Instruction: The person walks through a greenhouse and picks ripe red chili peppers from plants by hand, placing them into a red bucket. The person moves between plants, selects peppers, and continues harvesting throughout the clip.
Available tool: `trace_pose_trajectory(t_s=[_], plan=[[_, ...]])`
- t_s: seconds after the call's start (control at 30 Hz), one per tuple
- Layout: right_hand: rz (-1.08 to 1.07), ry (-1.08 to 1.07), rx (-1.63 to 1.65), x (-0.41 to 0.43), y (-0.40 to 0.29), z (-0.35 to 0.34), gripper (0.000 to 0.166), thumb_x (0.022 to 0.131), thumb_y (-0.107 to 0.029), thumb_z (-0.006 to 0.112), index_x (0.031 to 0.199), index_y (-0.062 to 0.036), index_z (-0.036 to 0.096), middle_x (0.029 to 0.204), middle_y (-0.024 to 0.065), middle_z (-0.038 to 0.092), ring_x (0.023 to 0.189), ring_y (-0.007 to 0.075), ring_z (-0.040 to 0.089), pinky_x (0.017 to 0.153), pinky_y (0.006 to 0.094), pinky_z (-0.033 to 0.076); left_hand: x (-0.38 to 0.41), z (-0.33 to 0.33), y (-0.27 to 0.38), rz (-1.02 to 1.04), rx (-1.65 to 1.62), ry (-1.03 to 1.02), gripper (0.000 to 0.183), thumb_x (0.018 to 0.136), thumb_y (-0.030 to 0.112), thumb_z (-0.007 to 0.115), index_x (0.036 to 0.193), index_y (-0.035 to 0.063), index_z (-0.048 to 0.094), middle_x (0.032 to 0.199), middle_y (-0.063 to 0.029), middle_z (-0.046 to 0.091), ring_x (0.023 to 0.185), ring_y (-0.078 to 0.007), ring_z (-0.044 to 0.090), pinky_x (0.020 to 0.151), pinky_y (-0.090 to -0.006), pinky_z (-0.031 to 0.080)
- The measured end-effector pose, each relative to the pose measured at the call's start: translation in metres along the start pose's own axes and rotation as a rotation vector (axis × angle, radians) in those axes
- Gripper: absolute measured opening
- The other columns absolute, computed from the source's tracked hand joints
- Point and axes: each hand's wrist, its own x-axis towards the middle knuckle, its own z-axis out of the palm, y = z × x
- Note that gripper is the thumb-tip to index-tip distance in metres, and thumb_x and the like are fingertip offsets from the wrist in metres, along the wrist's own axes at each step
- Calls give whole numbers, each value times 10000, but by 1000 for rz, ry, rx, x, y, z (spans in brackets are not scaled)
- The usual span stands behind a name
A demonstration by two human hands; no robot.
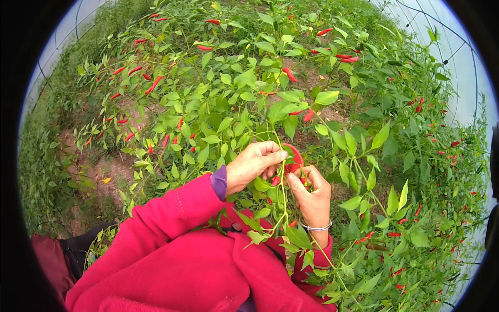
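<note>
My left hand point(255, 163) pinches a green pepper stem point(283, 187) between thumb and forefinger, near the middle of the view. Just to its right, my right hand point(312, 191) has its fingers curled around several red chili peppers point(303, 181) with green stalks. Partly hidden behind both hands is a red plastic container point(297, 156), with red chilies point(289, 168) showing inside it. The held stem runs down between my hands toward the red coat, with leaves and a small orange-red chili point(292, 223) low on it.
Leafy chili plants point(245, 80) with many ripe red pods surround my hands. A long leafy branch point(368, 181) stands to the right of my right hand, and bare soil point(113, 171) shows at left. Translucent greenhouse sheeting point(462, 74) with dark ribs curves behind the plants.
</note>
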Motion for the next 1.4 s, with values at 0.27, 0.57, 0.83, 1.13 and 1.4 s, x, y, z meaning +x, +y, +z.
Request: trace_pose_trajectory(t_s=[0.27,0.57,0.83,1.13,1.4], plan=[[-117,-28,-60,3,13,12,175,800,-131,692,795,19,600,579,4,536,563,17,430,477,225,356,-1,10,-6,52,-51,18,175,906,251,582,862,85,543,670,49,508,546,-33,476,493,-173,372],[-142,6,-30,-2,25,16,197,799,-169,688,844,12,626,578,52,548,546,35,439,481,252,376,-2,16,-18,90,-5,82,150,901,239,592,879,98,545,708,72,508,566,-9,445,504,-171,352],[-209,36,-160,5,16,5,113,783,-122,639,823,-17,631,561,52,533,513,56,456,501,246,395,-3,9,-20,122,71,77,177,915,268,561,870,103,517,643,62,480,535,-17,423,468,-173,338],[-35,46,444,50,41,-39,79,871,-118,578,864,-42,557,631,-15,498,486,57,437,416,202,335,-2,-11,-11,-4,-4,-70,180,907,255,577,873,83,537,762,19,585,572,-36,493,505,-192,402],[508,-229,1695,55,146,-48,183,944,-229,482,857,-70,500,709,-7,497,522,77,429,434,228,344,-13,-22,-10,-52,-19,-87,170,909,249,575,866,90,535,727,39,544,581,-36,492,524,-200,401]])
